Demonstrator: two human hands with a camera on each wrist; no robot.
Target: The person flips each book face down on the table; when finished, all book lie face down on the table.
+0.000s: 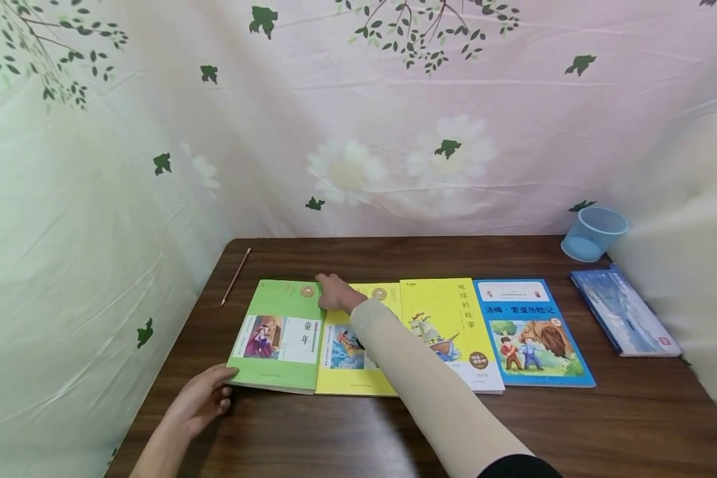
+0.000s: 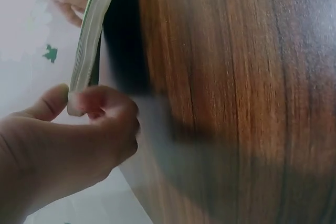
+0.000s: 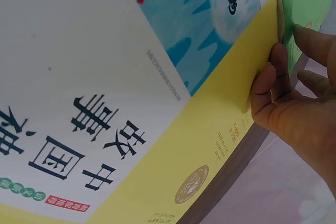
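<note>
Lying at the left end of a row of four books on the dark brown wooden table (image 1: 633, 425), the green paperback book (image 1: 281, 335) has a hand at each of two opposite corners. The left hand (image 1: 200, 401) pinches its near left corner between thumb and curled fingers; the left wrist view shows that corner's page edges (image 2: 86, 45) lifted off the table. The right hand (image 1: 334, 292) holds the far right corner, fingers curled round the edge where the green book meets the yellow paperback (image 1: 358, 345) beside it.

The green book's long axis runs from the near table edge toward the flowered cloth backdrop (image 1: 358, 133), its cover facing up and its title reading upright from the near side. The white label on its cover reads 童年, beside a small picture.

To the right of the green book, the yellow paperback touches it; the right wrist view shows large dark characters on its white panel (image 3: 89, 124), partly cut off. Next come a second yellow book (image 1: 448, 332) titled 地球的故事, then a blue-bordered book (image 1: 532, 332) reading 汤姆·索亚历险记. Well right of the green book lies a blue book (image 1: 624, 312) and a pale blue mesh cup (image 1: 593, 234). A wooden pencil (image 1: 236, 276) lies just beyond its far left corner.
</note>
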